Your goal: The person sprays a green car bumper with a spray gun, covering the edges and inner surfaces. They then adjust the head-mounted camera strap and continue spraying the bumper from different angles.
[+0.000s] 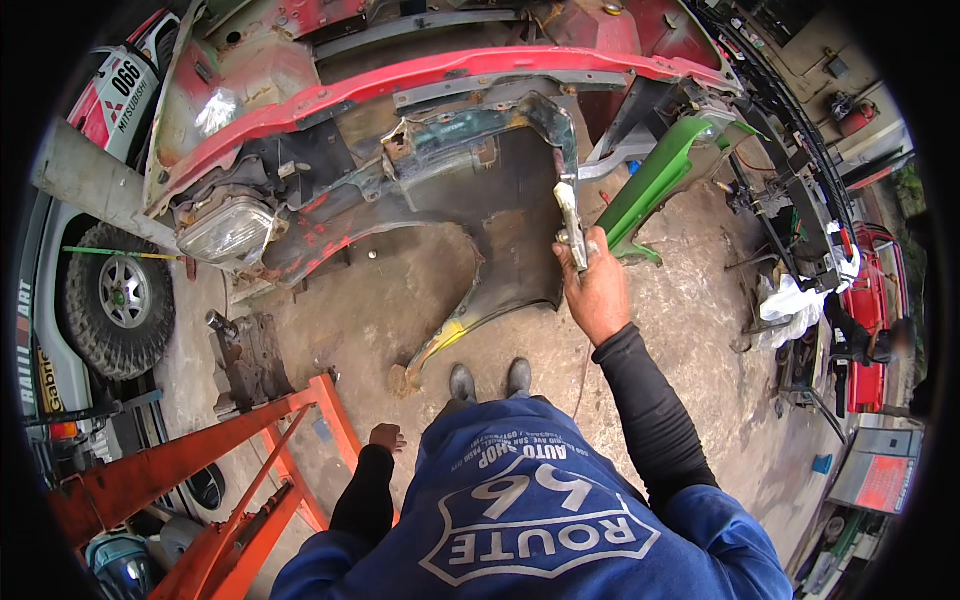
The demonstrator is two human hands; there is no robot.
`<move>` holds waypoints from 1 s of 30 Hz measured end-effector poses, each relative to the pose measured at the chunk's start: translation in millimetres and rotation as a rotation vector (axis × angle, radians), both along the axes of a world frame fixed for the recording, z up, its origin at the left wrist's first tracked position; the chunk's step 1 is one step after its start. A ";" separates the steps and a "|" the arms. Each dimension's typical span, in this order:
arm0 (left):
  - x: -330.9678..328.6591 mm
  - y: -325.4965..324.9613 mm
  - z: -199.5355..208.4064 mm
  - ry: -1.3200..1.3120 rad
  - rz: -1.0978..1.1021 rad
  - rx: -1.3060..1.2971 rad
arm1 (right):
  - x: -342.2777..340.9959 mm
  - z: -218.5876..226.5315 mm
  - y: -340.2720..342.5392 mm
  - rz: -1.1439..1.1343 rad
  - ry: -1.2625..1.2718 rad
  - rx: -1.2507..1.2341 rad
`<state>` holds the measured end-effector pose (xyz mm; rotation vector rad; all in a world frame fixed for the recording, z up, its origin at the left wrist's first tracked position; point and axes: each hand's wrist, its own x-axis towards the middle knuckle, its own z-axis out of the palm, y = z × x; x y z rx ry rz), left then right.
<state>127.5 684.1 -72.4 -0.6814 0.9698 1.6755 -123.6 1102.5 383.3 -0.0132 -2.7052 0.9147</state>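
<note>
Landmark: the dark, rusted car body panel (pixel 500 235) standing on the concrete floor (pixel 340 320) in front of the person.
Far left of the panel: a parked vehicle's knobbly tyre (pixel 118 298).
Left of the panel, low: an orange steel frame (pixel 215 470); just above it, a small dark metal block (pixel 245 360) on the floor.
Left hand (pixel 386 438): hangs below and left of the panel, beside the orange frame, touching nothing; fingers loosely curled, holding nothing.
Upper left of the panel: a headlight (pixel 228 230) set in the stripped red car front (pixel 420 75).
Below the panel: the person's two grey shoes (pixel 490 380), just short of its lower edge.
Right hand (pixel 597 290): at the panel's right edge, fingers closed around a pale metal tool (pixel 570 215) that stands upright against that edge.
Right of the panel: a green fender (pixel 670 170), leaning just beside the hand.
Far right: white rags (pixel 795 300) on the floor, a red vehicle (pixel 880 290) beyond.
</note>
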 end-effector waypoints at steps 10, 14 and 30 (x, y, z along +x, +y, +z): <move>-97.2 40.1 100.2 0.326 0.196 -0.678 | -10.9 -7.2 -1.8 0.125 -0.040 -0.027; -91.0 31.2 96.2 0.252 0.202 -0.671 | -4.7 -33.3 12.5 -0.104 -0.161 -0.017; -42.8 25.9 85.4 0.042 0.340 -0.615 | 4.9 -78.9 25.6 -0.155 -0.351 -0.043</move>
